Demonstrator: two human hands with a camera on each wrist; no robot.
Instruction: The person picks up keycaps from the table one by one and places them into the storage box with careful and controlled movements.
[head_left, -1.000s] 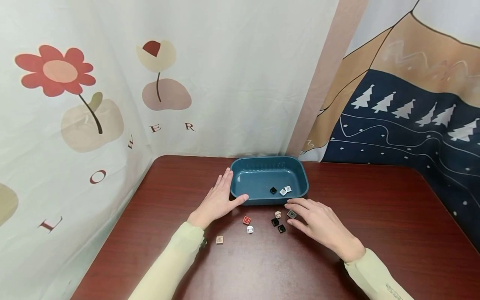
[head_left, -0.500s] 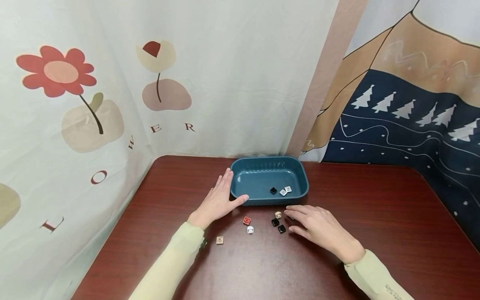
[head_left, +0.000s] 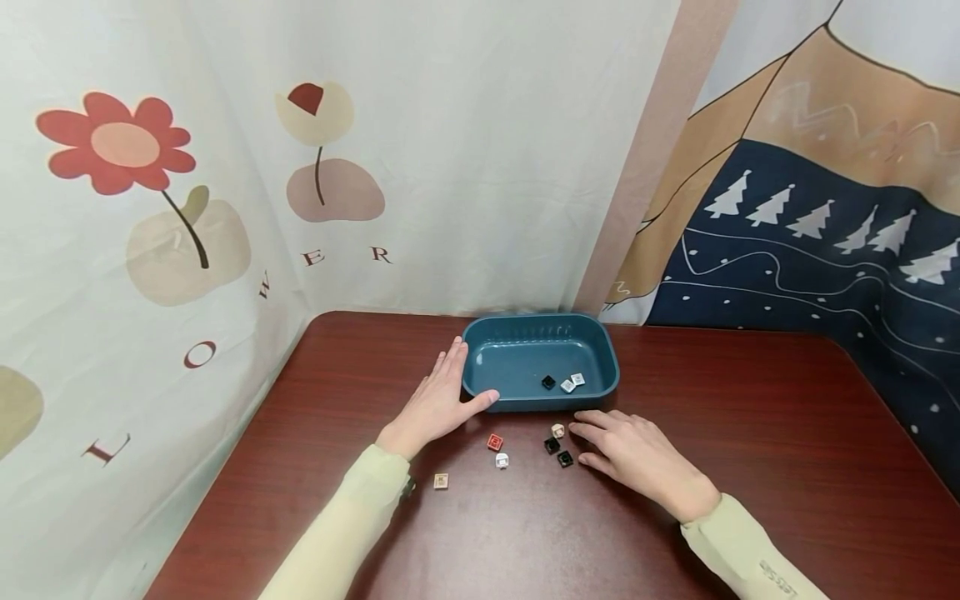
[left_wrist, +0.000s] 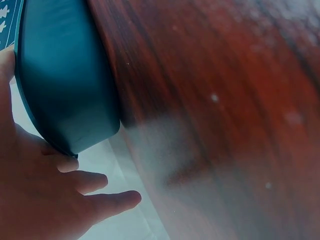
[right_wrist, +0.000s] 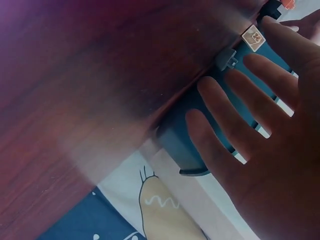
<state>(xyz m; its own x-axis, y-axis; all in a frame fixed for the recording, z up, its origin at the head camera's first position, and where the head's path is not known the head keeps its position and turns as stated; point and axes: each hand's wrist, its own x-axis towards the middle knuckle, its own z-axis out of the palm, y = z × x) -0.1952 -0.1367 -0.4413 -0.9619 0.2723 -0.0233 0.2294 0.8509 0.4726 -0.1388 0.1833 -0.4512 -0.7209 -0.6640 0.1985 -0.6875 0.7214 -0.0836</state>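
Keycaps lie in two groups, some in a teal plastic tray [head_left: 536,402] near the far edge of the table [head_left: 675,367], the others on the wood in front of it. Inside the tray, toward its near right corner, sit a black keycap [head_left: 548,382] and, just beside it, a first white keycap [head_left: 567,387] and a second white keycap [head_left: 577,379].

The left hand [head_left: 435,408] grasps nothing: its fingers lie straight against the tray's left end, and the thumb reaches to the near left corner.

The right hand [head_left: 637,454] is released too, fingers spread and a little bent, just in front of the tray's near right corner. A grey keycap [right_wrist: 226,59] shows close to its fingertips in the right wrist view; whether they touch it cannot be told, and the head view hides it.

Left of that hand are a cream keycap [head_left: 557,431] and two more black keycaps [head_left: 565,458]. Nearer the table's left edge come a red keycap [head_left: 495,442], a third white keycap [head_left: 502,461] close by, and a tan keycap [head_left: 441,481] standing apart. A flower-printed curtain [head_left: 465,167] hangs behind the table's far edge.
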